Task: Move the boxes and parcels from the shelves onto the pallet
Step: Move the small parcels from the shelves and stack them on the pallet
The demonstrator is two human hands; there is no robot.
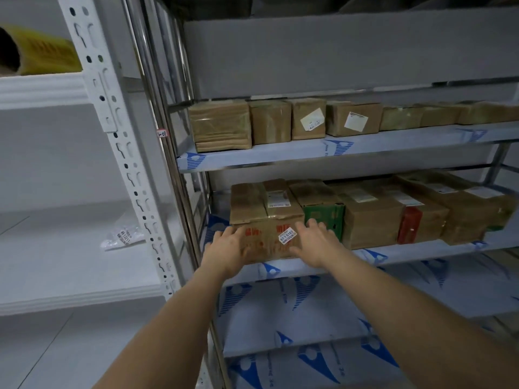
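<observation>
Two bare arms reached forward to a metal shelving unit. A brown cardboard box (266, 220) with red print and a white sticker stood at the left end of the middle shelf (373, 255), at its front edge. The left hand (227, 248) lay against the box's left front corner, fingers spread and nearly straight. The right hand (314, 240) was flat against its right front corner, fingers extended, not curled round anything. Beside it to the right stood a green-fronted box (327, 217) and more brown parcels. The upper shelf (309, 153) carried a row of smaller parcels (269, 122).
</observation>
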